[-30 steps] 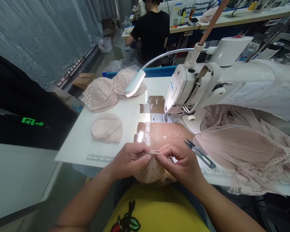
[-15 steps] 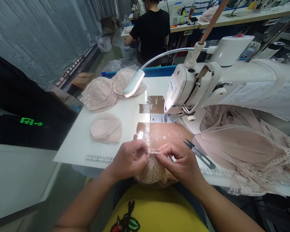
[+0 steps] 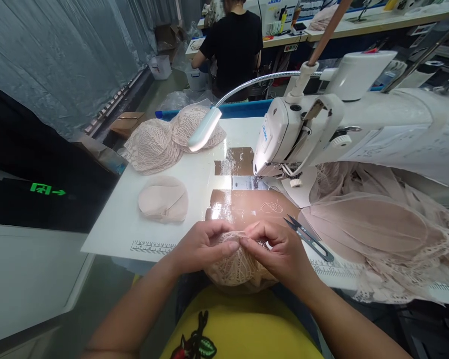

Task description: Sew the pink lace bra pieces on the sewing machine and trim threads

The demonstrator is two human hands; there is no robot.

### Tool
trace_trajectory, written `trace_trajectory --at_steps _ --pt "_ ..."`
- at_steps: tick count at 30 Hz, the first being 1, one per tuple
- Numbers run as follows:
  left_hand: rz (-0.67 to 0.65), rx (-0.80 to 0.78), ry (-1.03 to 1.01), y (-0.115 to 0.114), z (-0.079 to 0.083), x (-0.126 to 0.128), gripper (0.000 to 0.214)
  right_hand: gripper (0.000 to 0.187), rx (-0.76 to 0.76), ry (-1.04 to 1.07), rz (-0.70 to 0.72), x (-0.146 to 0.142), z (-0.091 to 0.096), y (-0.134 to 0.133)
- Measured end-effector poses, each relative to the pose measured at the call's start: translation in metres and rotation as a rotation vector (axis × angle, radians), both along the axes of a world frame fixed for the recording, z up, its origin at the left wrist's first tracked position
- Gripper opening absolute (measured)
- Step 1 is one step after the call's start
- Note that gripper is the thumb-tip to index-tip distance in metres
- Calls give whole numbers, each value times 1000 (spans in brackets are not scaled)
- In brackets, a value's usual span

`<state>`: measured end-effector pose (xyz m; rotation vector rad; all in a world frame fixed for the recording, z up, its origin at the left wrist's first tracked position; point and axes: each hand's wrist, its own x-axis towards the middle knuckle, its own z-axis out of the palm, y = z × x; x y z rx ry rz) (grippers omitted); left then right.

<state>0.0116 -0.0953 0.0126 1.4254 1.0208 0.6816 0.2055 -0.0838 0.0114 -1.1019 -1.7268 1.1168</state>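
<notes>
A beige lace bra cup point(image 3: 234, 264) lies at the table's front edge, close to my body. My left hand point(image 3: 205, 247) grips its upper left edge, thumb on the lace and fingers behind. My right hand point(image 3: 279, 249) pinches the cup's top edge between thumb and fingertips, to the right of my left thumb. To the right of my right hand rest dark thread snips point(image 3: 310, 239), blades pointing away to the left. A loose loop of pale thread point(image 3: 271, 206) lies on the brown taped patch point(image 3: 243, 202) beyond my hands.
A white sewing machine point(image 3: 284, 134) stands at the right, its lamp point(image 3: 205, 130) reaching over the table. Stacked lace cups point(image 3: 153, 144) and a plain beige cup point(image 3: 163, 199) lie left. Beige lace fabric point(image 3: 377, 224) covers the right side. Beyond, a person point(image 3: 232, 50) sits working.
My left hand has opened from a pinch on a fine strand at the cup's top edge and now holds the lace with its thumb. My right hand keeps its pinch.
</notes>
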Motion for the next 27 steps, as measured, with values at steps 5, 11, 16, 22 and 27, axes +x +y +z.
trace_trajectory --at_steps 5,11,16,22,27 --pt "-1 -20 -41 4 -3 0 29 10 -85 -34 32 3 -1 5" --pt "-41 -131 -149 5 -4 0 26 17 -176 1 139 7 -1 9" --pt "-22 -206 -220 6 -9 2 28 19 -233 60 151 10 -6 9" --pt "113 -217 -303 3 -20 16 28 22 -328 130 153 9 -14 9" --pt "275 -414 -475 0 -20 11 28 23 -253 -34 142 23 -9 18"
